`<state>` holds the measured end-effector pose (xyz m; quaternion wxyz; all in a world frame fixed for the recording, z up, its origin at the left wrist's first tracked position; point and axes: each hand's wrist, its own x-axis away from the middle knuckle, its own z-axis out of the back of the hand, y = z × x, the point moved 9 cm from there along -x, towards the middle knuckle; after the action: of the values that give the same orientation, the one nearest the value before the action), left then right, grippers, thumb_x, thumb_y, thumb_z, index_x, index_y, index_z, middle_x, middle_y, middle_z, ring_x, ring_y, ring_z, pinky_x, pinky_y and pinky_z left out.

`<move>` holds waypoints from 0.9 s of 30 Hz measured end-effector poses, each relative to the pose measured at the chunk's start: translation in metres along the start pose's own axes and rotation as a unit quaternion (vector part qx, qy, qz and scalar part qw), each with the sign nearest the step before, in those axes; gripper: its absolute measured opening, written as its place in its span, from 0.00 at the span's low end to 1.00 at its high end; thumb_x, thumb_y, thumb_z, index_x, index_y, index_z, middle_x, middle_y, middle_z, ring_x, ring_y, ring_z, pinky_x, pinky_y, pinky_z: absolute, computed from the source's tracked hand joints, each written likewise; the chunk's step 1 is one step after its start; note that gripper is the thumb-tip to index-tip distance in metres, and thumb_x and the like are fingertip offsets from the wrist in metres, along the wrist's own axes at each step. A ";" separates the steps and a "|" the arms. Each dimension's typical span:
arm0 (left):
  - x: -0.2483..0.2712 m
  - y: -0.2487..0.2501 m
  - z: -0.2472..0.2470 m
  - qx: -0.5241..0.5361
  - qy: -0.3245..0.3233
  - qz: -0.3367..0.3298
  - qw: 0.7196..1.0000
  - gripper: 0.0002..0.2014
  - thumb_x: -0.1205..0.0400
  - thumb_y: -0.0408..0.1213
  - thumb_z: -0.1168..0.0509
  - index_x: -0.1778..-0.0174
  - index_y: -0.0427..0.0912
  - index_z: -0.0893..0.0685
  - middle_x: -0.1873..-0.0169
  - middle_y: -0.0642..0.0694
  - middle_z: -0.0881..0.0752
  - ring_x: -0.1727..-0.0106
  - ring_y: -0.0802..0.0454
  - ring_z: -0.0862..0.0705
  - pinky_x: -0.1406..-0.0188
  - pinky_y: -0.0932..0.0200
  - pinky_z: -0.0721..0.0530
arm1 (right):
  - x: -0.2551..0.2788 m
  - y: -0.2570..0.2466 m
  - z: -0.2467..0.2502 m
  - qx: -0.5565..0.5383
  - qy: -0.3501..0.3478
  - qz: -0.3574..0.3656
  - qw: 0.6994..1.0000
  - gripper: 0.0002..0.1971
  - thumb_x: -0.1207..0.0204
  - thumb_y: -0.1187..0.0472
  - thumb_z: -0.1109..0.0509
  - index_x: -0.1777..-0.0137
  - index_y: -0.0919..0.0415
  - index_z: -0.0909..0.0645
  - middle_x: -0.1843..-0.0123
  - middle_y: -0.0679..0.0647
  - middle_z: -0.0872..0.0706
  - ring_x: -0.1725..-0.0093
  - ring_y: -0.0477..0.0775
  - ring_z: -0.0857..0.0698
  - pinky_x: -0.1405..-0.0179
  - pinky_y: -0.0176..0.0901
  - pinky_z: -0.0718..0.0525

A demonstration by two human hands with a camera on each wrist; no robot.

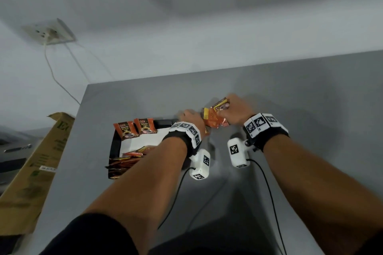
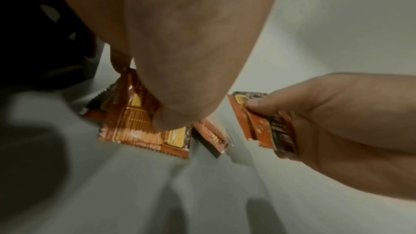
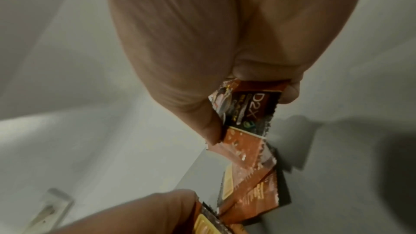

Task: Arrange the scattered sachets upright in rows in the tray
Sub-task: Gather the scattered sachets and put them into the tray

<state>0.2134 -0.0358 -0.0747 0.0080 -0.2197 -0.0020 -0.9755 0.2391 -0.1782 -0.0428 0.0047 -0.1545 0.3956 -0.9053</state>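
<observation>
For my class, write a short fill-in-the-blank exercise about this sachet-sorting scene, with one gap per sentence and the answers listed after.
1. Two sachets stand upright at the far end of the black ____.
2. The right hand pinches a small bunch of sachets printed with the letters ____.
3. The left hand presses on loose sachets lying on the grey ____.
4. A brown ____ box lies to the left of the table.

Missing words: tray; D2X; table; cardboard
</observation>
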 end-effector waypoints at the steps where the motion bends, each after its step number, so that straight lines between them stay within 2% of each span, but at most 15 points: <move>1: 0.000 0.000 -0.001 0.002 0.010 -0.001 1.000 0.33 0.21 0.57 0.34 0.27 0.38 0.26 0.34 0.38 0.24 0.33 0.38 0.25 0.33 0.43 0.23 | -0.003 -0.005 -0.003 0.012 -0.005 0.010 1.000 0.13 0.31 0.68 0.29 0.73 0.57 0.26 0.78 0.49 0.23 0.76 0.50 0.25 0.71 0.40 0.27; 2: 0.000 -0.001 -0.002 0.004 0.013 -0.004 1.000 0.31 0.21 0.55 0.32 0.27 0.39 0.26 0.35 0.38 0.24 0.34 0.38 0.25 0.34 0.43 0.22 | -0.006 -0.009 -0.007 0.023 -0.010 0.015 1.000 0.12 0.31 0.67 0.29 0.72 0.57 0.26 0.77 0.49 0.22 0.75 0.52 0.23 0.71 0.40 0.26; 5: 0.005 -0.004 -0.001 0.038 -0.007 -0.024 0.999 0.29 0.23 0.45 0.25 0.28 0.40 0.25 0.36 0.38 0.25 0.35 0.38 0.21 0.34 0.45 0.19 | -0.017 -0.012 -0.017 0.057 -0.007 0.014 0.998 0.07 0.31 0.62 0.25 0.60 0.63 0.20 0.67 0.54 0.16 0.66 0.56 0.15 0.71 0.41 0.25; 7: 0.010 -0.002 0.001 0.041 0.003 -0.040 0.998 0.23 0.20 0.36 0.29 0.29 0.39 0.25 0.34 0.37 0.25 0.34 0.37 0.21 0.32 0.45 0.21 | -0.021 -0.014 -0.028 0.109 -0.027 0.018 0.994 0.07 0.30 0.61 0.25 0.58 0.64 0.19 0.65 0.55 0.15 0.63 0.58 0.14 0.70 0.41 0.25; 9: 0.013 -0.003 0.003 0.019 0.029 -0.037 0.999 0.21 0.18 0.32 0.36 0.27 0.40 0.26 0.32 0.38 0.25 0.30 0.36 0.25 0.31 0.42 0.21 | -0.023 -0.010 -0.037 0.149 -0.035 0.011 0.988 0.10 0.30 0.59 0.25 0.55 0.62 0.22 0.62 0.55 0.17 0.59 0.60 0.14 0.63 0.44 0.23; 11: 0.018 -0.002 0.007 0.010 0.049 -0.033 0.998 0.20 0.17 0.30 0.39 0.27 0.41 0.26 0.31 0.39 0.24 0.28 0.36 0.26 0.34 0.41 0.21 | -0.023 -0.005 -0.040 0.176 -0.023 0.014 0.984 0.13 0.33 0.58 0.26 0.51 0.60 0.22 0.56 0.56 0.15 0.53 0.63 0.13 0.56 0.48 0.17; 14: 0.024 0.001 0.010 0.033 0.052 -0.040 0.997 0.16 0.15 0.34 0.37 0.31 0.42 0.26 0.37 0.39 0.20 0.36 0.36 0.17 0.38 0.42 0.21 | -0.021 0.002 -0.040 0.192 -0.009 0.013 0.981 0.18 0.32 0.59 0.24 0.44 0.62 0.21 0.47 0.61 0.14 0.46 0.66 0.14 0.47 0.52 0.15; 16: 0.025 -0.001 0.010 0.083 0.045 -0.041 0.995 0.14 0.16 0.38 0.35 0.37 0.44 0.29 0.43 0.39 0.17 0.43 0.36 0.14 0.43 0.42 0.17 | -0.016 0.003 -0.038 0.172 -0.011 0.007 0.985 0.16 0.32 0.60 0.23 0.46 0.62 0.22 0.49 0.59 0.14 0.49 0.64 0.14 0.51 0.50 0.16; 18: 0.026 0.001 0.006 0.101 0.014 -0.059 0.993 0.14 0.18 0.42 0.33 0.43 0.44 0.30 0.50 0.41 0.15 0.46 0.38 0.13 0.46 0.45 0.16 | -0.011 0.007 -0.031 0.135 -0.016 0.000 0.991 0.16 0.31 0.59 0.23 0.49 0.62 0.25 0.56 0.55 0.16 0.56 0.60 0.14 0.58 0.47 0.21; 20: 0.029 0.006 0.000 0.058 -0.027 -0.097 0.993 0.10 0.19 0.45 0.33 0.49 0.44 0.23 0.54 0.43 0.15 0.48 0.40 0.12 0.54 0.53 0.18 | -0.004 0.015 -0.021 0.072 -0.017 -0.027 0.997 0.18 0.26 0.59 0.24 0.46 0.60 0.32 0.60 0.51 0.22 0.62 0.50 0.21 0.58 0.45 0.26; 22: 0.029 0.009 -0.003 0.024 -0.030 -0.087 0.995 0.14 0.20 0.53 0.32 0.52 0.45 0.19 0.55 0.45 0.15 0.50 0.41 0.12 0.58 0.55 0.18 | 0.000 0.022 -0.007 0.001 0.002 -0.045 0.999 0.20 0.24 0.59 0.25 0.41 0.59 0.33 0.57 0.50 0.21 0.62 0.45 0.22 0.61 0.45 0.25; 23: 0.029 0.007 -0.001 0.020 -0.014 -0.061 0.998 0.18 0.22 0.57 0.32 0.49 0.46 0.18 0.51 0.45 0.14 0.48 0.41 0.13 0.56 0.53 0.17 | -0.002 0.027 -0.001 -0.037 0.015 -0.053 0.998 0.21 0.25 0.59 0.25 0.39 0.59 0.32 0.55 0.51 0.19 0.60 0.46 0.20 0.61 0.45 0.22; 25: 0.027 0.006 0.003 0.012 0.032 -0.021 0.999 0.27 0.25 0.62 0.30 0.38 0.46 0.20 0.42 0.43 0.19 0.39 0.40 0.19 0.44 0.46 0.19 | -0.002 0.034 0.006 -0.092 0.030 -0.078 0.992 0.24 0.28 0.54 0.23 0.37 0.59 0.29 0.50 0.53 0.15 0.54 0.52 0.15 0.54 0.50 0.14; 27: 0.024 0.009 0.003 0.019 0.057 -0.038 0.997 0.32 0.25 0.59 0.29 0.31 0.44 0.25 0.35 0.42 0.23 0.32 0.39 0.25 0.36 0.41 0.24 | -0.001 0.037 0.007 -0.104 0.026 -0.094 0.990 0.26 0.32 0.50 0.22 0.39 0.59 0.25 0.51 0.53 0.12 0.53 0.54 0.12 0.52 0.52 0.12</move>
<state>0.1931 -0.0456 -0.0621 -0.0246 -0.1638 -0.0286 -0.9858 0.2375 -0.2091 -0.0651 -0.1069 -0.1674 0.4714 -0.8593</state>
